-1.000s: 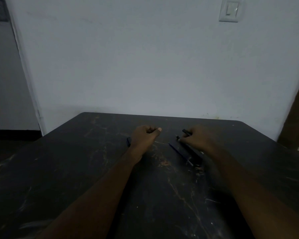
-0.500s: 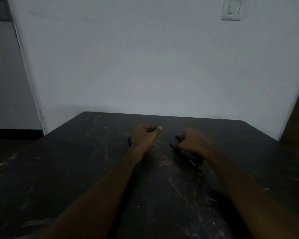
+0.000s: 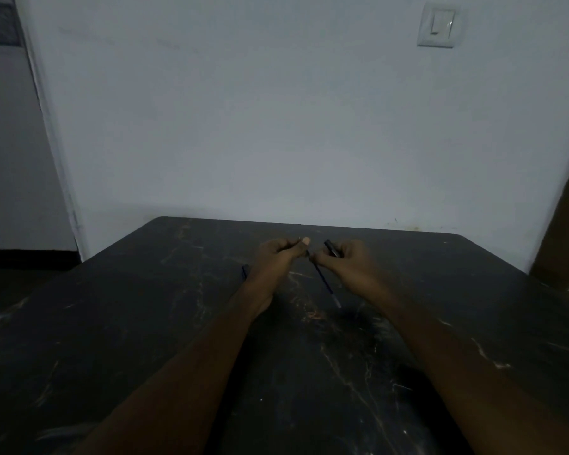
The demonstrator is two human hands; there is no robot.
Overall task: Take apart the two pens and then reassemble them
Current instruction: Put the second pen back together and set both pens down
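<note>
Both hands work over the far middle of the bench (image 3: pixel 112 323). The left hand (image 3: pixel 276 261) is curled tight, thumb on top; what it holds I cannot tell. Just right of it, the right hand (image 3: pixel 352 267) pinches the top of a thin refill (image 3: pixel 324 280), which slants from beside the left hand's thumb down to the bench, and also grips a dark part (image 3: pixel 331 249). A blue part (image 3: pixel 243 272) lies just left of the left hand. At least one pen looks dismantled; reassembly seems mostly left to do.
</note>
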